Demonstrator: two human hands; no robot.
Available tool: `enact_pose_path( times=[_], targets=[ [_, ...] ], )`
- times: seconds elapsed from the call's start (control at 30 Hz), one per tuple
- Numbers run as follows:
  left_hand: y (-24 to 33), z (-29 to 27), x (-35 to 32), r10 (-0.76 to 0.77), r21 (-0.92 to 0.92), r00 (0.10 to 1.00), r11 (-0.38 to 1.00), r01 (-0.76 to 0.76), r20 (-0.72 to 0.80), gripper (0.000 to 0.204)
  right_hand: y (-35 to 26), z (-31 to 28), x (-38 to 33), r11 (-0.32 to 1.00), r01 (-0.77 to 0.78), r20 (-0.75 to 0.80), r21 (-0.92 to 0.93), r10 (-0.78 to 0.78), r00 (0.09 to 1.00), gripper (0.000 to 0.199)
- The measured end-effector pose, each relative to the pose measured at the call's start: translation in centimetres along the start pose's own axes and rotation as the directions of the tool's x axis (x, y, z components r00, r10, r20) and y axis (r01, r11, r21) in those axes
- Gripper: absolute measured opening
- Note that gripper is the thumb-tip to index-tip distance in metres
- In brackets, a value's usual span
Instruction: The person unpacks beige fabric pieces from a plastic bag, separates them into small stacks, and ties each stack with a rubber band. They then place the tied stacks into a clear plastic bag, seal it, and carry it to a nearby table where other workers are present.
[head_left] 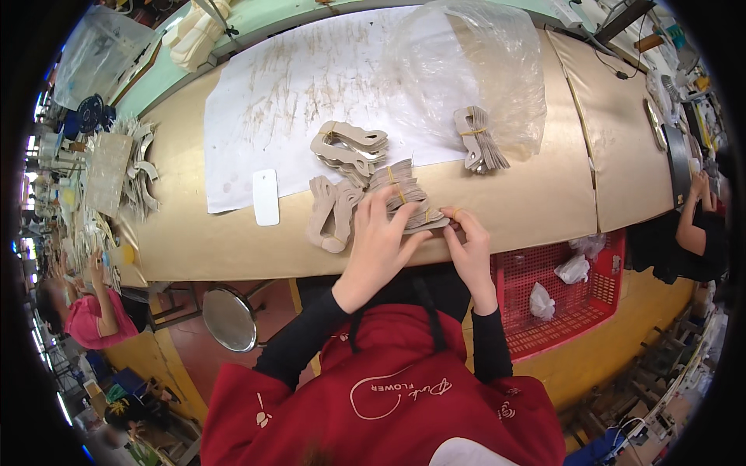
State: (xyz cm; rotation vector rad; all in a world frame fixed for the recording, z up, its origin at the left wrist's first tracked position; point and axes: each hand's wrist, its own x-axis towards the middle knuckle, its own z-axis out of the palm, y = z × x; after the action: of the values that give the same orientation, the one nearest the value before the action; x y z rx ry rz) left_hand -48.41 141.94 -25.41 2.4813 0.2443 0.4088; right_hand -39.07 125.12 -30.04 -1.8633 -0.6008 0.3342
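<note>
Cardboard cutouts (412, 203), a flat tan stack of them, sit right at the near edge of the bench (536, 202), and that's the bundle we've got both hands on. Our left hand (378, 237) lies spread over the left half of the stack, fingers curled down on top and pressing it flat, while our right hand (466, 237) pinches the right-hand end, thumb and fingertips closed on what looks like a yellowish rubber band (457, 211), though it's tiny and we can't be sure. The stack's long axis runs roughly left to right, tipped up a bit toward the far left, so the free end points straight at our right hand and that hand is the nearer one to it. Just beside the left hand lie a couple of loose foot-shaped pieces (330, 213), and a little farther back another banded pile (350, 147) rests on the big white paper sheet (295, 85). A third banded bundle (478, 140) lies half under a clear plastic bag (474, 62), well apart from our hands. A small white card (266, 196) sits to the left, and a red crate (559, 299) is down below the bench edge on our right.
</note>
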Motion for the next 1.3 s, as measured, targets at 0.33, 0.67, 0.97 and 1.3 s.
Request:
enact_pose_path(
  times=[0.33,0.67,0.97,1.3],
  targets=[
    [-0.2,0.4,-0.6,-0.032,-0.032,0.997,0.999,0.034,0.073,0.041,-0.1,-0.2,-0.6,0.988,0.117,0.02,-0.098,-0.115,0.993,0.034],
    [-0.8,-1.7,0.8,-0.31,-0.355,0.935,0.866,0.352,0.173,0.031,0.2,-3.8,-1.2,0.991,-0.12,0.083,-0.058,0.124,0.989,0.011],
    [-0.5,-3.2,-1.2,-0.293,-0.78,0.724,-0.184,0.598,0.624,0.041,-0.4,-5.3,1.6,0.957,0.005,-0.359,-0.29,-0.114,0.926,0.017],
    [-0.8,-0.7,-1.8,-0.362,-0.77,0.812,0.294,0.565,0.458,0.042,-4.3,-2.1,-0.4,0.97,0.183,-0.019,0.162,-0.183,0.983,0.018]
  ],
)
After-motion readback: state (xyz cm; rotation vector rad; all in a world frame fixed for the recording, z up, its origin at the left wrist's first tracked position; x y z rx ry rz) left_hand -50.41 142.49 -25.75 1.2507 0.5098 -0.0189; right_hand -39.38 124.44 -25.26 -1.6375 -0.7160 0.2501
